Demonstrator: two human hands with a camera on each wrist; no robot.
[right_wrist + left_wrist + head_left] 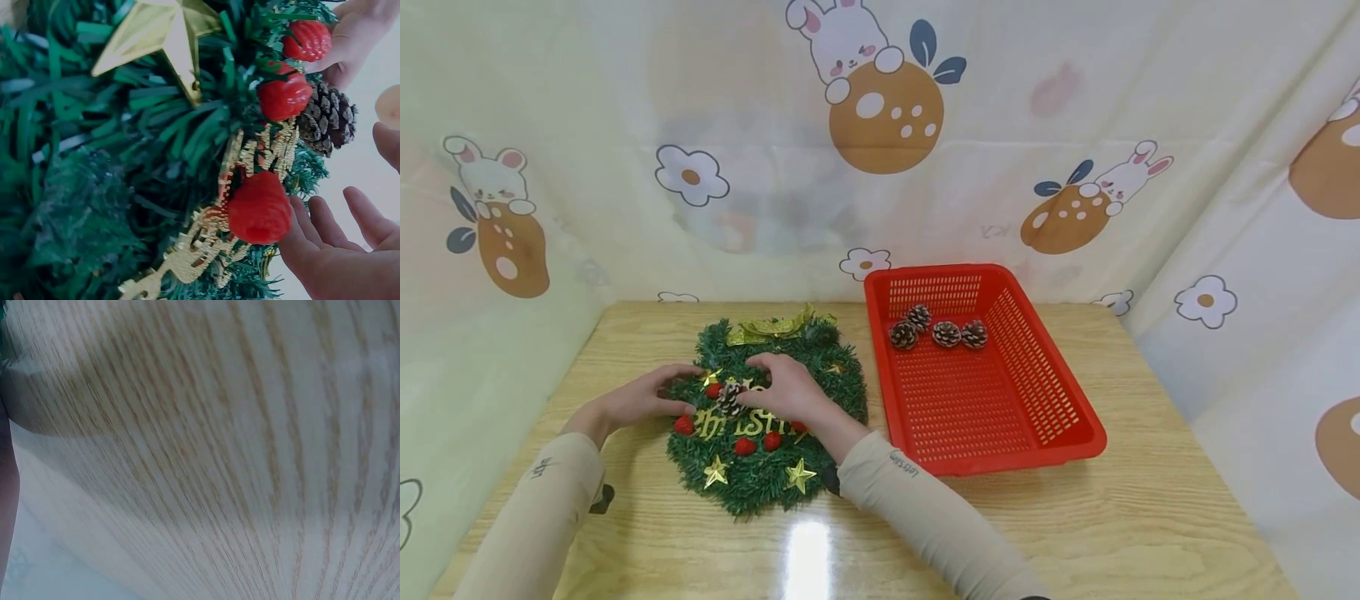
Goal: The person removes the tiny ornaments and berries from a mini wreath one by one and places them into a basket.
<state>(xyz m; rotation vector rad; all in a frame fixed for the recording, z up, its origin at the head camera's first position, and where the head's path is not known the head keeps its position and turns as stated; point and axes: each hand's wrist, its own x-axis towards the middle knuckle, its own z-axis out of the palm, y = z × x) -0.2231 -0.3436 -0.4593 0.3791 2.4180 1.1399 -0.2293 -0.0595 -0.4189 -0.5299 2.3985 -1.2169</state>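
Note:
A green wreath [760, 487] lies on the table with gold lettering [748, 427], gold stars [801, 475] and red raspberry-like berries [745, 447]. One pine cone [728, 400] sits on it, left of centre. My right hand [790, 392] hovers just right of this cone, thumb and fingers spread; in the right wrist view a gap separates the fingers [369, 215] from the cone [328, 119]. At the wreath's left edge, my left hand [643, 397] touches the greenery with thumb and fingers apart. Its fingertips are partly hidden. The left wrist view shows mostly table.
To the wreath's right stands a red plastic basket [891, 417] with several pine cones [946, 334] at its far end. A gold glittery bow [771, 327] tops the wreath. Behind the wooden table [1150, 500] hangs a printed curtain [760, 242].

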